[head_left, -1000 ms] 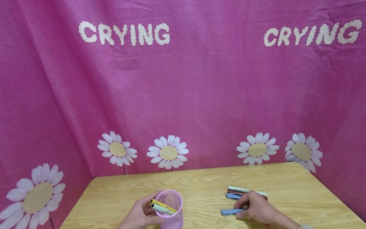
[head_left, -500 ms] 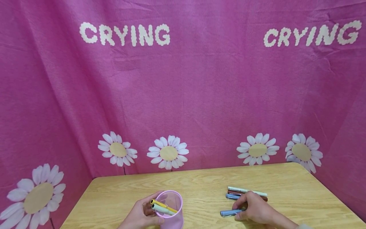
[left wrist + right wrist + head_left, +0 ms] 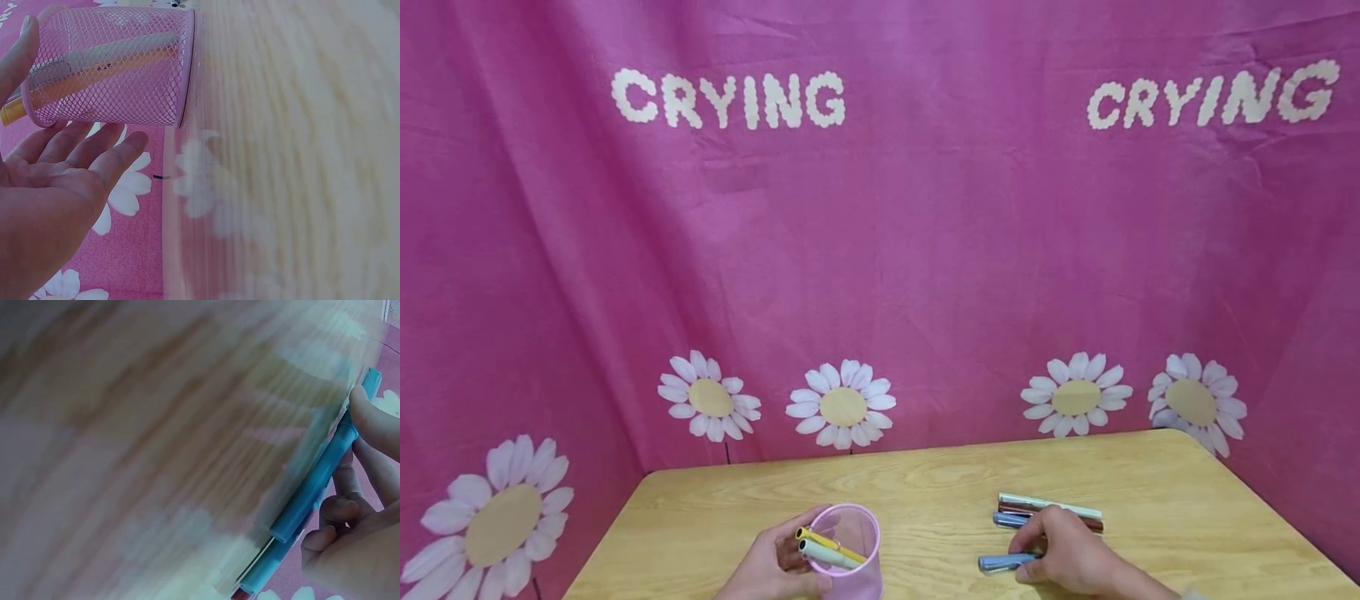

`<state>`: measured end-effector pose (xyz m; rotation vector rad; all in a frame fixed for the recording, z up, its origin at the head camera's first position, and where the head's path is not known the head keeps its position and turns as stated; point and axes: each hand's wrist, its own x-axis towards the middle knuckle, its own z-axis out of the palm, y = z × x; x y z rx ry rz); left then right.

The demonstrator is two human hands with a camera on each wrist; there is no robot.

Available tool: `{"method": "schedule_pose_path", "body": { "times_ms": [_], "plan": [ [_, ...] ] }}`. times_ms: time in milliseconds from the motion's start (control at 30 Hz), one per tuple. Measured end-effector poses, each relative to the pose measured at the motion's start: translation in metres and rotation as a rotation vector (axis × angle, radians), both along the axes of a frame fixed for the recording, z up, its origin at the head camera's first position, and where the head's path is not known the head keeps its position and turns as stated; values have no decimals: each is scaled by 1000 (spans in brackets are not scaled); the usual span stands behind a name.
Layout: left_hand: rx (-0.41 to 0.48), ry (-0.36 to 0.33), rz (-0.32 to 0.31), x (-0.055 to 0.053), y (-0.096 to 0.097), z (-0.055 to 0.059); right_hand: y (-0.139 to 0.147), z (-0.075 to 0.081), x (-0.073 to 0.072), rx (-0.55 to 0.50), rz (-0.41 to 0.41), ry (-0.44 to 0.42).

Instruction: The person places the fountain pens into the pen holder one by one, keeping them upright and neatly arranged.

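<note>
A pink mesh pen cup [image 3: 859, 577] stands near the table's front, with a yellow pen [image 3: 809, 536] and a pale green pen [image 3: 822, 552] leaning inside. My left hand [image 3: 771, 560] holds it loosely, thumb at the rim and fingers around its far side. To the right, my right hand [image 3: 1071, 553] pinches a blue pen [image 3: 319, 481] between thumb and index finger; the pen lies at the tabletop, its far end hidden by the hand. Just beyond are a second blue pen [image 3: 1009, 520], a dark red pen [image 3: 1094, 526] and a pale pen [image 3: 1056, 507], side by side.
The light wooden table [image 3: 737, 492] has rounded back corners. Pink cloth [image 3: 955, 292] with printed daisies hangs behind it and on both sides. Bare wood separates the cup from the pens.
Both hands keep practically the same place and hold. The whole head view has shifted very slightly, with everything a little lower in it.
</note>
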<state>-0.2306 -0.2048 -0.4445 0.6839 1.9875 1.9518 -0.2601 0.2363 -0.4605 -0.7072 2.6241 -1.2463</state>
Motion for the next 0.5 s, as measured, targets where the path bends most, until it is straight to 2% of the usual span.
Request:
{"method": "schedule_pose_path", "body": {
  "times_ms": [133,333,500],
  "plan": [
    [-8,16,11,0,1,-1,-1,3,1,0,-38,0],
    [1,8,19,2,1,2,-7,14,5,15,-41,84],
    [7,-3,18,3,2,1,-15,26,9,1,-51,98]
  ]
}}
